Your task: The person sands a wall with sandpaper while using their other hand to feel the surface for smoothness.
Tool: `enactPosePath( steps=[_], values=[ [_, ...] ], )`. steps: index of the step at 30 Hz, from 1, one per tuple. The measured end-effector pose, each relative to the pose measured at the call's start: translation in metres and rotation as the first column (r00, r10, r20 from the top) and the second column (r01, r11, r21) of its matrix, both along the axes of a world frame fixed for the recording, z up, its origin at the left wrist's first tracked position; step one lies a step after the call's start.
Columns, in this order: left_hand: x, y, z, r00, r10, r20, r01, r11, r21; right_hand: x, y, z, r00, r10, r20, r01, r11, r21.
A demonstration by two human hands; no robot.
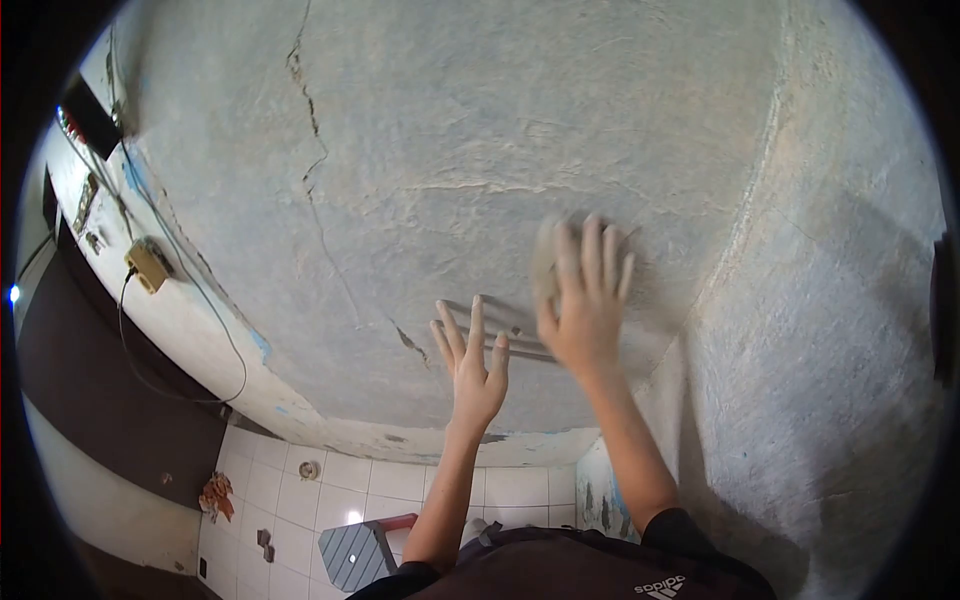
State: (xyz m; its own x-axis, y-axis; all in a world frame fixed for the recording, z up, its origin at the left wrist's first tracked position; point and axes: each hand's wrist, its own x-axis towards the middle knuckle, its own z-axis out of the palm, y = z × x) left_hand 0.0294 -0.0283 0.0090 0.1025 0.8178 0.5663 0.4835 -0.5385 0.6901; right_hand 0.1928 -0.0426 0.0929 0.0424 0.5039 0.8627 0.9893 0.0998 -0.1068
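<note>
Against the cracked grey wall [420, 120], my left hand [474, 370] rests with its fingers spread and nothing in it. To its right and a little higher, my right hand [590, 300] is pressed to the same wall, smeared by motion. Under its fingers is a pale flat pad [545, 255], possibly a sanding sheet; its edge shows on the left and the rest is hidden by the hand. Pale dust coats both hands. A dark crack [410, 343] lies just left of my left fingers.
At left, a yellowish socket box [148, 265] hangs with loose cables near a dark box [90, 117]. Below on the tiled floor [390, 480] are a grey step stool [355, 557], an orange-brown crumpled thing [216, 497] and a small round item [309, 470]. Another wall [830, 330] adjoins at right.
</note>
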Motion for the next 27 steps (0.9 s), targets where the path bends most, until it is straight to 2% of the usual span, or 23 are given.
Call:
enactPosePath(
  steps=[3, 4, 5, 7, 8, 9, 11, 13, 15, 17, 21, 23, 25, 27],
  values=[
    [0.000, -0.004, 0.004, 0.998, -0.004, 0.063, 0.006, 0.999, -0.035, 0.008, 0.006, 0.035, 0.999, 0.038, -0.022, -0.036, 0.997, 0.072],
    [0.000, -0.004, 0.002, 0.996, -0.004, 0.084, 0.008, 0.999, -0.043, 0.003, 0.002, 0.037, 0.997, 0.070, -0.019, -0.069, 0.997, 0.042],
    [-0.001, -0.004, 0.001, 0.994, -0.005, 0.106, 0.010, 0.999, -0.049, -0.004, 0.001, 0.029, 0.997, 0.081, -0.015, -0.081, 0.996, 0.040],
    [-0.004, -0.004, -0.001, 0.995, 0.005, 0.103, 0.002, 0.998, -0.065, -0.022, 0.003, -0.005, 0.994, 0.069, 0.083, -0.056, 0.988, -0.146],
    [-0.005, -0.003, -0.003, 0.993, -0.008, 0.115, 0.015, 0.998, -0.060, -0.032, 0.003, -0.027, 0.991, 0.122, 0.054, -0.111, 0.979, -0.171],
    [-0.005, -0.002, -0.005, 0.991, -0.021, 0.129, 0.028, 0.998, -0.052, -0.038, 0.006, -0.025, 0.990, 0.128, 0.062, -0.116, 0.979, -0.169],
    [-0.007, 0.000, -0.009, 0.991, -0.014, 0.136, 0.020, 0.999, -0.039, -0.046, 0.008, -0.021, 0.994, 0.087, 0.059, -0.077, 0.986, -0.151],
    [-0.010, -0.001, -0.011, 0.991, -0.011, 0.135, 0.015, 1.000, -0.027, -0.046, 0.012, 0.021, 0.993, 0.067, 0.100, -0.052, 0.989, -0.141],
    [-0.011, -0.002, -0.011, 0.994, -0.003, 0.111, 0.009, 0.999, -0.050, -0.047, 0.020, 0.051, 0.989, 0.068, 0.127, -0.069, 0.998, -0.003],
    [-0.012, 0.000, -0.016, 0.994, 0.008, 0.106, -0.005, 0.999, -0.035, -0.054, 0.025, 0.056, 0.990, 0.057, 0.128, -0.060, 0.998, 0.019],
    [-0.024, 0.004, -0.023, 0.996, 0.039, 0.077, -0.041, 0.998, 0.037, -0.070, 0.028, -0.011, 0.992, 0.099, 0.082, -0.096, 0.995, -0.038],
    [-0.036, 0.006, -0.019, 0.991, 0.074, -0.113, -0.080, 0.995, -0.052, -0.072, 0.025, -0.031, 0.993, 0.114, 0.022, -0.110, 0.983, -0.144],
    [-0.044, 0.009, -0.019, 0.987, 0.109, -0.114, -0.114, 0.993, -0.037, -0.073, 0.019, -0.001, 0.991, 0.132, 0.024, -0.126, 0.979, -0.162],
    [-0.057, 0.007, -0.021, 0.982, 0.133, -0.133, -0.140, 0.989, -0.039, -0.075, 0.024, 0.026, 0.994, 0.104, 0.038, -0.104, 0.994, -0.018]
  ],
)
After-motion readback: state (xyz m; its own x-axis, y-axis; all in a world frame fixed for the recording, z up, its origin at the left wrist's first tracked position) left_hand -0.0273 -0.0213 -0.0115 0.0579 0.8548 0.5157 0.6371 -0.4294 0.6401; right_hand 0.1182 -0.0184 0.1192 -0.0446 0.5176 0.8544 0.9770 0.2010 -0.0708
